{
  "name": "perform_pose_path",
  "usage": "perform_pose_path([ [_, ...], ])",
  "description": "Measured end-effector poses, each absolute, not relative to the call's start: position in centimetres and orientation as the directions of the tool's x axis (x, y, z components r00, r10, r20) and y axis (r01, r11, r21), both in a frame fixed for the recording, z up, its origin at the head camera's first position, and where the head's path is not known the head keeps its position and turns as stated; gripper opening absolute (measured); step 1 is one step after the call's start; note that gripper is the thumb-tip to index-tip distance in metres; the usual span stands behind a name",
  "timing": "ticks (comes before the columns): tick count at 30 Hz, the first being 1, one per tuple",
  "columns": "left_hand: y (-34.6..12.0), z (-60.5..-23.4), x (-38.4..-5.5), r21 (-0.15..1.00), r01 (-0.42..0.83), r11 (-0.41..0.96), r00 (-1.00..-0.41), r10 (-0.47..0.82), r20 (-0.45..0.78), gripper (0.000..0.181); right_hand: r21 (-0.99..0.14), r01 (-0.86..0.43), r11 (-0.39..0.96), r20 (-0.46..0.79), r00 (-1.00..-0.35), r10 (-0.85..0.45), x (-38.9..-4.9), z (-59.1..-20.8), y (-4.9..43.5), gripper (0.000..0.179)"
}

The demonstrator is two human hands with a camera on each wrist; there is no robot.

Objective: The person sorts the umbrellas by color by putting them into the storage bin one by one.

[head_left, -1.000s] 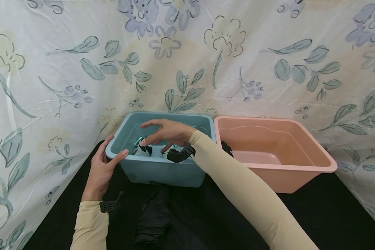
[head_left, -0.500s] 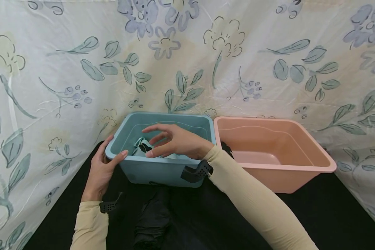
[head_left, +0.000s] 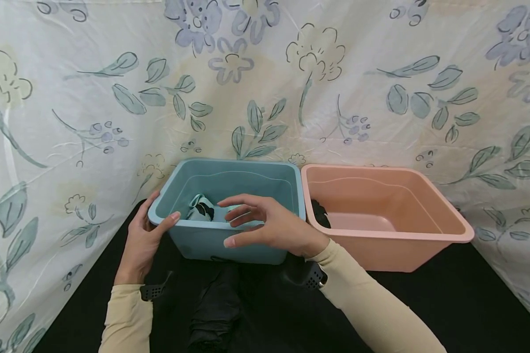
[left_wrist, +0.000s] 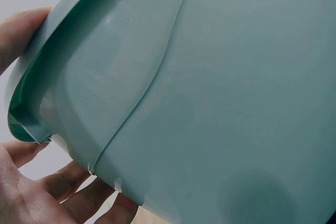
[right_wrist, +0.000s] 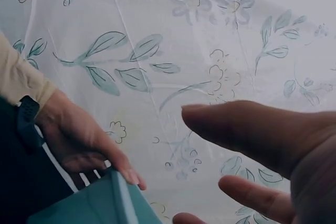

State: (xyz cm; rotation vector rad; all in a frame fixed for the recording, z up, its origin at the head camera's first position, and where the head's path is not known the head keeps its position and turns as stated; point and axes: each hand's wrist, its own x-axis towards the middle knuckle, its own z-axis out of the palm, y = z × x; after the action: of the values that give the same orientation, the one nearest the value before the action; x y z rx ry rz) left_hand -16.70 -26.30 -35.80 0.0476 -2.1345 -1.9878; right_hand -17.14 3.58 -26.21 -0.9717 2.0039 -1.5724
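Note:
My left hand (head_left: 145, 235) grips the left end of a blue plastic bin (head_left: 236, 242). Its thumb lies over the rim, and in the left wrist view the fingers (left_wrist: 89, 203) spread under the lip along the bin's wall (left_wrist: 220, 103). Inside, near the front left, sits a pale teal and black cloth bundle (head_left: 200, 210). A second pale teal piece shows only a sliver behind my right fingers. My right hand (head_left: 274, 225) hovers at the bin's front rim, fingers loosely bent and thumb apart, holding nothing.
A pink bin (head_left: 393, 250) stands against the blue one on its right, with a dark item (head_left: 320, 214) at its inner left. A rolled black cloth (head_left: 214, 309) lies in front on the black table surface. A floral curtain (head_left: 362, 68) hangs close behind.
My right hand has risen out of the blue bin and drawn back to the right and toward me, uncovering more of the bundle. My left hand has stayed on the rim.

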Motion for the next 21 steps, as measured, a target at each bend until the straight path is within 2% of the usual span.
perform_pose_path([
  [7, -26.3, -35.9, -16.8, 0.988, 0.127, 0.087, -0.974, -0.179, 0.141, 0.079, -0.945, -0.313, 0.096, 0.147, -0.666, -0.732, -15.4, -28.3, 4.0, 0.061],
  [12, -26.3, -35.9, -16.8, 0.988, 0.128, 0.083, -0.974, -0.177, 0.141, 0.080, -0.941, -0.301, 0.158, 0.090, -0.668, -0.738, -14.5, -30.1, 3.9, 0.061],
  [21, -26.2, -35.9, -16.8, 0.988, 0.133, 0.080, -0.974, -0.176, 0.145, 0.080, -0.947, -0.221, 0.232, -0.007, -0.710, -0.705, -13.6, -33.8, 3.5, 0.056],
])
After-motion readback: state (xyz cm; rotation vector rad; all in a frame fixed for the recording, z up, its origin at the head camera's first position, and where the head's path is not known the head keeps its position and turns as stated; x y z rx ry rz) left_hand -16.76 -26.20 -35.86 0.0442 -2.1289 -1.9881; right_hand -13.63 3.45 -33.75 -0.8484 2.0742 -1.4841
